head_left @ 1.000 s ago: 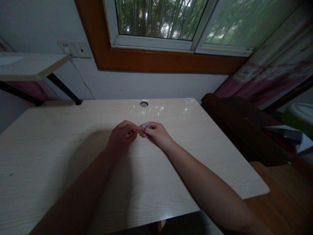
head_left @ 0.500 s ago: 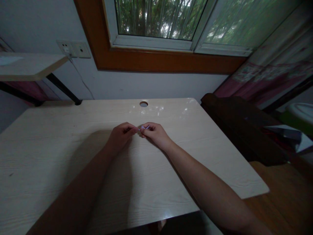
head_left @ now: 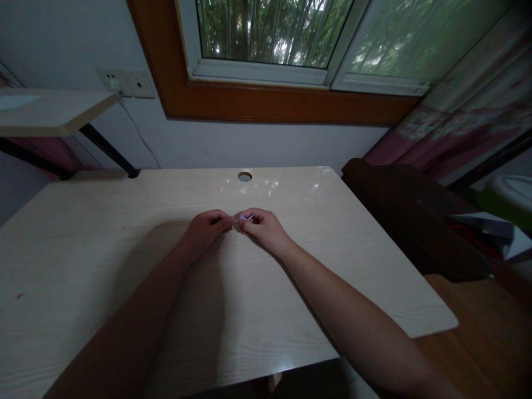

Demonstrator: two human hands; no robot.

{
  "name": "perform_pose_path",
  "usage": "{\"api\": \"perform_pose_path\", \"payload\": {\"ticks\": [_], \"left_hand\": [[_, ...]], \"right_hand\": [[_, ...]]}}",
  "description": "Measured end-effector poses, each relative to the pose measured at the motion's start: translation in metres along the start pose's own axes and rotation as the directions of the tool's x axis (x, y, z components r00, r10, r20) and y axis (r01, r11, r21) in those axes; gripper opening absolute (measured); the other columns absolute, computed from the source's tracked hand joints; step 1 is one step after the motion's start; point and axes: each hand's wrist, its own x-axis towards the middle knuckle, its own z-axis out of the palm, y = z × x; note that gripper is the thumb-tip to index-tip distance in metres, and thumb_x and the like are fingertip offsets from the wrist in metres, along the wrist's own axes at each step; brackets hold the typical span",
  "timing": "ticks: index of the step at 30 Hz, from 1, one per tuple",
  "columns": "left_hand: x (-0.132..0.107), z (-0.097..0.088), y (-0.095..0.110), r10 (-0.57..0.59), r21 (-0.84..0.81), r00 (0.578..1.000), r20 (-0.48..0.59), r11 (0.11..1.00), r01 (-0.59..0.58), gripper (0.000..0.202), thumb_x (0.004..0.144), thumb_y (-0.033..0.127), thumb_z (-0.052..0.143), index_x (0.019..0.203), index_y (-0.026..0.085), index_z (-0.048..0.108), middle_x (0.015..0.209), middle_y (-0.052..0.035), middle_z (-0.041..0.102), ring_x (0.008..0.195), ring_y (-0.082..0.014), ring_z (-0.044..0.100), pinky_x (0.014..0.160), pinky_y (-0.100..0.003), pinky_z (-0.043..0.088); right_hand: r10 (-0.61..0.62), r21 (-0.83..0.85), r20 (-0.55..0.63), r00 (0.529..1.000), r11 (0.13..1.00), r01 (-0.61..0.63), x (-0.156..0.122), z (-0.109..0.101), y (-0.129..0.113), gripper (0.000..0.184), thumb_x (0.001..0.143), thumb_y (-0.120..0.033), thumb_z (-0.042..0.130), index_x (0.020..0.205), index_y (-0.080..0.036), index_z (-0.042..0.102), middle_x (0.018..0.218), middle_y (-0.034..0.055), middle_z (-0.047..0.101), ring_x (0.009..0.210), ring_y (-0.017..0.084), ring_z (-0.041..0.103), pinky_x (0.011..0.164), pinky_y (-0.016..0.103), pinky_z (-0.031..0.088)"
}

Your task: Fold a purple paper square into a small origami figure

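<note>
Both of my hands meet over the middle of the pale wooden desk point(head_left: 266, 299). A small light-purple piece point(head_left: 243, 217) shows between the thumb and fingers of my right hand point(head_left: 262, 226); it is too small to tell its kind. My left hand point(head_left: 208, 227) pinches at the left end of this piece, its thumb and forefinger pressed together. Only a narrow gap parts the fingertips of the two hands, with a thin pale bit bridging it. Most of the piece lies hidden behind the fingers.
Near the desk's back edge is a round cable hole point(head_left: 245, 177). A raised shelf point(head_left: 54, 113) on black legs stands at the back left, below a wall socket point(head_left: 124, 83) with a cord. Dark wooden furniture point(head_left: 399, 205) is beyond the right edge.
The fingers of my left hand have shifted very slightly, still close against my right hand. My right hand keeps its grip on the purple piece.
</note>
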Motion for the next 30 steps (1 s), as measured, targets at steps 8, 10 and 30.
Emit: {"api": "perform_pose_path", "payload": {"ticks": [8, 10, 30], "left_hand": [[-0.001, -0.001, 0.007, -0.045, -0.053, 0.999, 0.011, 0.998, 0.046, 0.027, 0.078, 0.044, 0.066, 0.076, 0.018, 0.072, 0.073, -0.0023, 0.071, 0.070, -0.0162, 0.062, 0.068, -0.027, 0.048], [-0.002, -0.002, 0.008, -0.053, -0.033, 0.998, 0.022, 0.998, 0.054, 0.029, 0.078, 0.046, 0.065, 0.076, 0.017, 0.072, 0.074, -0.0027, 0.071, 0.073, -0.0168, 0.063, 0.070, -0.027, 0.048], [-0.004, -0.001, 0.005, 0.007, -0.136, 1.000, 0.030, 0.991, -0.003, 0.027, 0.085, 0.042, 0.059, 0.080, 0.017, 0.068, 0.078, -0.0016, 0.066, 0.078, -0.0158, 0.059, 0.077, -0.027, 0.045]], "right_hand": [[-0.014, -0.014, 0.002, 1.000, 1.000, 0.014, -0.002, 0.000, -0.002, 0.019, 0.075, -0.034, 0.067, 0.081, -0.016, 0.067, 0.065, -0.0007, 0.061, 0.057, 0.011, 0.049, 0.056, 0.024, 0.035], [-0.022, -0.017, 0.002, 1.000, 1.000, 0.022, -0.002, 0.000, -0.003, 0.020, 0.075, -0.034, 0.067, 0.082, -0.016, 0.067, 0.066, -0.0005, 0.061, 0.058, 0.011, 0.049, 0.057, 0.024, 0.036], [0.009, 0.182, 0.024, 1.000, 0.983, -0.013, 0.001, 0.000, -0.002, 0.019, 0.071, -0.032, 0.072, 0.079, -0.016, 0.067, 0.067, -0.0006, 0.064, 0.059, 0.010, 0.055, 0.061, 0.025, 0.043]]}}
